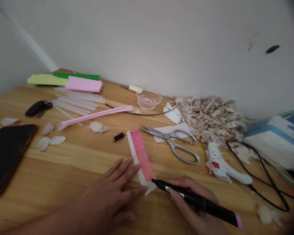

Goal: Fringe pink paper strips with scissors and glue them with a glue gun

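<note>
A white paper strip (142,160) lies on the wooden table, coloured pink to red along most of its length, with bare white on its left edge and near end. My left hand (112,192) rests flat with spread fingers, its fingertips on the strip's left edge. In my right hand (195,202) is a black marker (198,199) with a pink end. Its red tip touches the strip near the lower end. A small black marker cap (118,136) lies beyond the strip, to its left. Metal scissors (173,140) lie to the right, partly over a white paper piece.
At right are a white glue gun (225,166) with a black cord, a heap of dry petals (208,114) and a tissue pack (271,140). A phone (9,156), keys (40,107), pale strips (78,101) and folded coloured paper (84,84) lie left. A clear dish (148,100) stands behind.
</note>
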`<state>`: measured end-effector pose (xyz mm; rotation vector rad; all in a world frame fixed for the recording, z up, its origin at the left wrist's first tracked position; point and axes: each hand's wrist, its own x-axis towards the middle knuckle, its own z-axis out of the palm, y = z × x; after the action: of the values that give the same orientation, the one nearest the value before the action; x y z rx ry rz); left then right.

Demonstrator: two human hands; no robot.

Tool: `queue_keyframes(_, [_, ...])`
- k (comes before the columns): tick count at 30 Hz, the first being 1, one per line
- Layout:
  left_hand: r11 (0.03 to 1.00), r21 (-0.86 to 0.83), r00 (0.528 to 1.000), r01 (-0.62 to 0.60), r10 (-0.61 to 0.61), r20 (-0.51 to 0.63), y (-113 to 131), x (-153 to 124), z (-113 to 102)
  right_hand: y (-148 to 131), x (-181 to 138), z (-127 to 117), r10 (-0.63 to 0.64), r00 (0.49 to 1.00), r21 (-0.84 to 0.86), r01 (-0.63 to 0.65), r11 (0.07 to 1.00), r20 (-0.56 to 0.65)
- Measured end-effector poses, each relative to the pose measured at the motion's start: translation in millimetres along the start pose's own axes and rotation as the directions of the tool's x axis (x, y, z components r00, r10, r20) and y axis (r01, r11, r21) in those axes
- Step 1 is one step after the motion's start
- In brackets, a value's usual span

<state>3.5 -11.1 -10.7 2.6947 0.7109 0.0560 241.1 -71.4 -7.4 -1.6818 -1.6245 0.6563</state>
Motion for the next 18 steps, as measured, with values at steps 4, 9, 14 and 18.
queue_keyframes(4, [1.0, -0.01, 1.0, -0.004, 0.004, -0.013, -1.1, -0.4, 1.8, 4.5, 0.7, -2.8, 0.044, 0.999, -0.01, -0.044, 0.999, 0.005])
queue_keyframes(9, [1.0, -0.013, 1.0, 0.003, -0.003, -0.013, -1.3, 1.1, 2.2, 5.6, -0.8, -2.9, -0.005, 0.999, -0.02, 0.006, 1.0, 0.033])
queue_keyframes(14, [1.0, -0.025, 0.999, -0.004, 0.003, -0.037, -0.9, -0.4, 3.4, 2.8, -0.6, 2.1, -0.1, 0.993, -0.027, 0.102, 0.994, 0.058])
queue_keyframes(18, [1.0, -0.022, 1.0, -0.001, 0.0, -0.024, -0.7, -0.5, 3.0, -0.7, 0.8, 0.1, -0.04, 0.999, -0.014, 0.04, 0.999, 0.027])
